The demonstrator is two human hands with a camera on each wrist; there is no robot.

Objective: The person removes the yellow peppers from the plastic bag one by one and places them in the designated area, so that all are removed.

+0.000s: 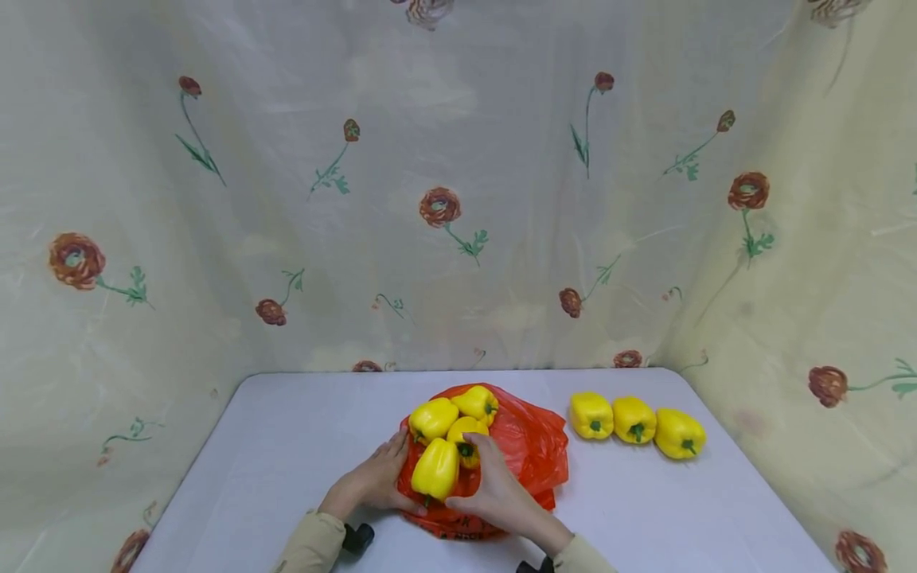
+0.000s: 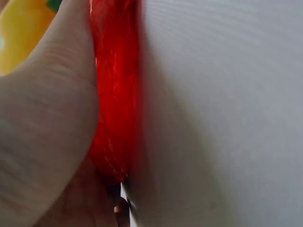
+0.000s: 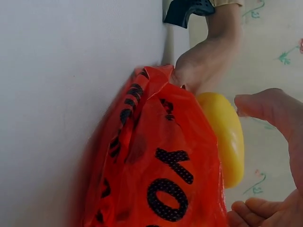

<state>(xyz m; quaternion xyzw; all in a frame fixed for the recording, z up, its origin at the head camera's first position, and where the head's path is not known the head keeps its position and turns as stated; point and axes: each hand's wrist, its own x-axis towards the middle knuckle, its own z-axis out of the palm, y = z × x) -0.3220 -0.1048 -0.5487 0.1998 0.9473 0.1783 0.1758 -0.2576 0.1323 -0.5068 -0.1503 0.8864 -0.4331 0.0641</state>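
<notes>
A red plastic bag (image 1: 526, 446) with black print lies open on the table, several yellow bell peppers gathered on it. The frontmost bell pepper (image 1: 435, 468) leans between my two hands. My left hand (image 1: 383, 477) rests along the bag's left side, fingers extended, thumb toward the front. In the left wrist view the thumb side lies against the red plastic (image 2: 116, 94). Over the peppers, my right hand (image 1: 494, 489) arches with thumb and fingers spread wide. Its fingertips are at the middle bell pepper (image 1: 469, 434). In the right wrist view, a gap shows between thumb and yellow pepper (image 3: 225, 142).
Right of the bag, a bell pepper (image 1: 591, 415), a second bell pepper (image 1: 634, 420) and a third bell pepper (image 1: 679, 434) sit in a row on the white table (image 1: 286, 430). A flower-printed curtain (image 1: 501, 239) hangs behind and at both sides.
</notes>
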